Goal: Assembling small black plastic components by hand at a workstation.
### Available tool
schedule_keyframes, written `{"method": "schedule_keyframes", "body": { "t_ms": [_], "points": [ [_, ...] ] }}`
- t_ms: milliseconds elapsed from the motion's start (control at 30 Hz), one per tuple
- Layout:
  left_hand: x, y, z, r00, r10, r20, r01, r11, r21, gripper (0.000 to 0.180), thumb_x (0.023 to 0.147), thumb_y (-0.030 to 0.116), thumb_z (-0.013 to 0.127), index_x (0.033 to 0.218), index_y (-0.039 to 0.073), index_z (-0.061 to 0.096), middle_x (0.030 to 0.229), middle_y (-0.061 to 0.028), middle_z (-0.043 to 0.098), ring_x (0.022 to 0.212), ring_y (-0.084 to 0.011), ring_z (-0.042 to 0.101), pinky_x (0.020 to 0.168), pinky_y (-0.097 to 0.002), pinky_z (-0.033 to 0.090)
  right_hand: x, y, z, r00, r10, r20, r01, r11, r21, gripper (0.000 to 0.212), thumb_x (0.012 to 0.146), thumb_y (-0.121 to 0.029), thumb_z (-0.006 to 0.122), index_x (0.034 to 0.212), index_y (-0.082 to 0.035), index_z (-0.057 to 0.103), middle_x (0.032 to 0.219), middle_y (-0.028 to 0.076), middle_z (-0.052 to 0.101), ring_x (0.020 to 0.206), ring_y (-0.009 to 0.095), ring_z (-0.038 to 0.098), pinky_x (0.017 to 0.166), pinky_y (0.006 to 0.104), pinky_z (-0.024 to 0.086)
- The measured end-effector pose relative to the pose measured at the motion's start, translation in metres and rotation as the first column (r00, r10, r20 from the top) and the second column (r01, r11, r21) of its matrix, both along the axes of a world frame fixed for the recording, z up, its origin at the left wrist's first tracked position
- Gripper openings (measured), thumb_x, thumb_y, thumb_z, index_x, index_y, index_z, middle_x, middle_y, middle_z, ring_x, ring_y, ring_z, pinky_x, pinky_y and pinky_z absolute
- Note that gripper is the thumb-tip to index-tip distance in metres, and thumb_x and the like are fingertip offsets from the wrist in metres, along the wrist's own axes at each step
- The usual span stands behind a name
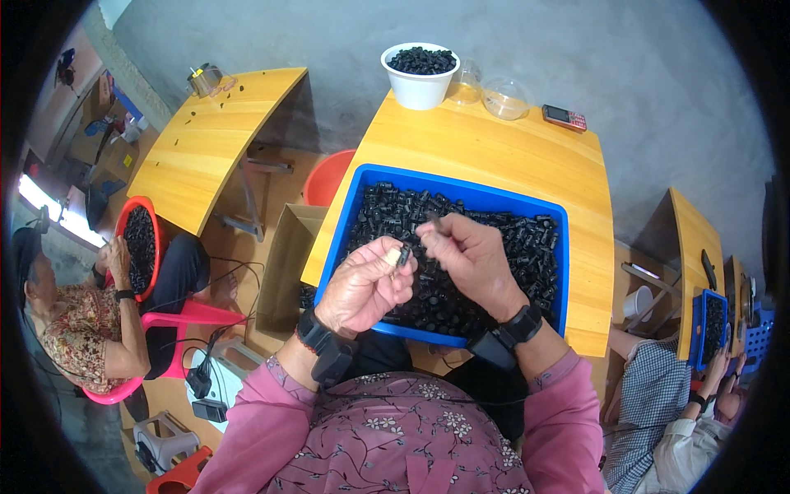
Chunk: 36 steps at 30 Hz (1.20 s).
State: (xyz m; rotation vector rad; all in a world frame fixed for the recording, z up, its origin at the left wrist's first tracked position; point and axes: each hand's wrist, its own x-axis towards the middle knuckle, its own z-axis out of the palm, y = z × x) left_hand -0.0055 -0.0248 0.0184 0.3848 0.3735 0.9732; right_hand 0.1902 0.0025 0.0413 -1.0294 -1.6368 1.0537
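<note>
My left hand [362, 284] is closed around a small black cylindrical plastic part [404, 255], whose end sticks out between thumb and fingers. A pale yellowish wrap covers that thumb's tip. Just to the right, my right hand [471, 257] is pinched, with a small dark bit at its fingertips that is too blurred to name. The two hands are close together but apart, above a blue tray [564, 272]. Inside the tray lies a heap of similar black parts [527, 247]; my hands hide some of its middle.
The tray rests on a wooden table [502, 146]. At the back are a white tub [418, 89] of black pieces, clear plastic containers [505, 99] and a red phone [564, 118]. An open cardboard box [288, 263] stands left. Co-workers sit at both sides, one with a red basin [120, 224].
</note>
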Motion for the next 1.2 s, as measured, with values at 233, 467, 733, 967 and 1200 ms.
{"method": "schedule_keyframes", "body": {
  "t_ms": [233,467,733,967,1200],
  "points": [
    [0.0,-0.004,0.0,0.983,0.172,0.058,-0.176,0.982,0.073,0.008,0.096,0.011,0.062,0.104,0.009,0.061,0.09,-0.0089,0.058,0.068,-0.0124,0.047,0.058,-0.024,0.039,0.021,0.022,-0.019,0.929,-0.295,0.221,0.22,0.925,0.31,0.012,0.086,-0.007,0.07,0.096,0.0,0.069,0.079,0.013,0.065,0.067,0.024,0.062,0.063,0.0331,0.05],
    [-0.037,-0.008,0.018,0.882,0.471,0.004,-0.449,0.837,0.314,0.013,0.095,0.014,0.064,0.105,0.01,0.057,0.088,-0.0053,0.056,0.069,-0.0109,0.045,0.06,-0.0243,0.04,0.018,0.011,-0.009,0.766,-0.131,0.63,0.001,0.979,0.203,0.015,0.083,-0.013,0.069,0.093,-0.002,0.068,0.087,0.016,0.058,0.09,0.036,0.062,0.078,0.0436,0.05],
    [-0.142,-0.003,-0.067,0.563,0.75,-0.348,-0.783,0.618,0.066,0.005,0.095,0.012,0.055,0.099,0.008,0.057,0.083,-0.0047,0.059,0.068,-0.0144,0.051,0.062,-0.0297,0.044,0.015,0.013,-0.006,0.734,-0.059,0.677,-0.022,0.994,0.111,0.013,0.084,-0.012,0.068,0.092,-0.002,0.066,0.094,0.015,0.059,0.093,0.036,0.061,0.082,0.0456,0.05],
    [-0.159,0.004,-0.141,0.579,0.54,-0.611,-0.768,0.612,-0.188,0.012,0.096,0.016,0.054,0.105,0.008,0.056,0.085,-0.0054,0.061,0.07,-0.016,0.056,0.06,-0.0317,0.049,0.018,0.012,-0.008,0.769,-0.061,0.637,-0.05,0.987,0.155,0.018,0.083,-0.01,0.068,0.098,-0.002,0.063,0.095,0.015,0.058,0.093,0.036,0.061,0.081,0.0446,0.05],
    [-0.148,0.007,-0.096,0.491,0.674,-0.551,-0.795,0.606,0.034,0.014,0.097,0.019,0.058,0.107,0.009,0.057,0.089,-0.0061,0.063,0.071,-0.0159,0.057,0.063,-0.0319,0.05,0.018,0.014,-0.014,0.815,-0.039,0.578,-0.1,0.973,0.207,0.022,0.084,-0.009,0.068,0.104,-0.002,0.065,0.099,0.014,0.061,0.097,0.036,0.062,0.085,0.0433,0.051]
  ]
}}
